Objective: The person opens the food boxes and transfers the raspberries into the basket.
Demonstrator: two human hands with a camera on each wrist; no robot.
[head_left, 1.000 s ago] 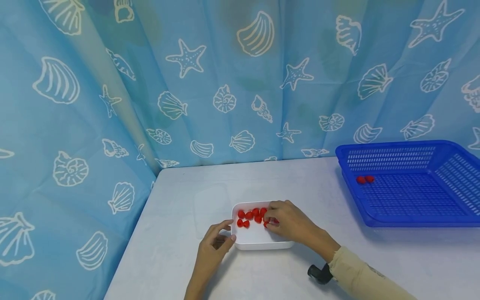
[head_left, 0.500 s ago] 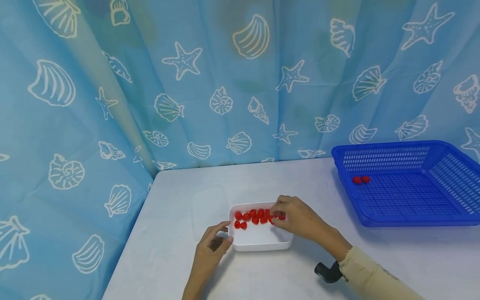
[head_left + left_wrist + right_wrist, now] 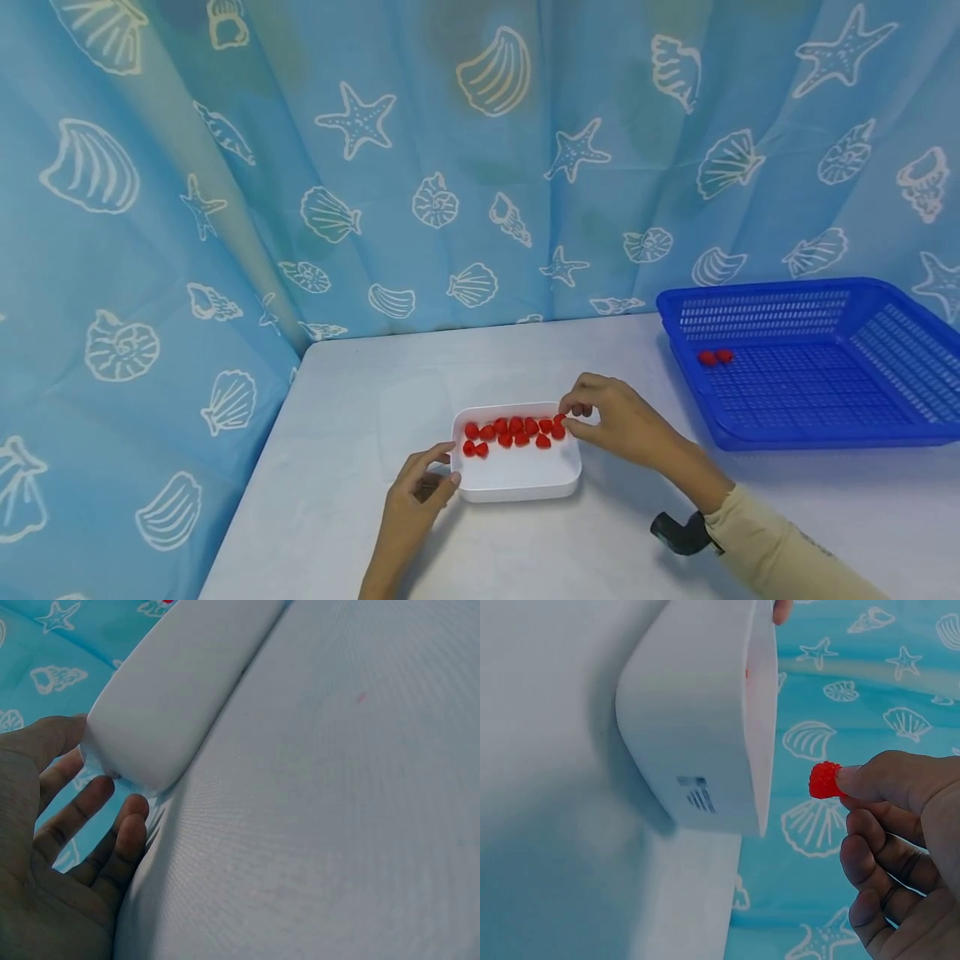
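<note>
A white rectangular box (image 3: 517, 475) sits on the table with several red raspberries (image 3: 516, 426) along its far side. My right hand (image 3: 628, 425) is at the box's far right corner and pinches a raspberry (image 3: 823, 780) between thumb and forefinger; in the right wrist view the other fingers curl loosely below it. My left hand (image 3: 407, 504) rests at the left end of the box, thumb and fingertips touching its wall and rim. In the left wrist view the lower fingers of this hand (image 3: 67, 832) hang apart from the box (image 3: 180, 690), relaxed.
A blue mesh basket (image 3: 810, 433) stands at the right, with two raspberries (image 3: 716, 357) in its left part. A faint clear flat sheet or lid (image 3: 412, 400) lies behind the left hand. A black curved object (image 3: 681, 533) shows by the right sleeve. A blue shell-print curtain (image 3: 480, 208) hangs behind.
My right hand has moved from over the raspberries out to the box's right corner, uncovering the right end of the row. The left hand keeps its place at the box. The view has shifted slightly.
</note>
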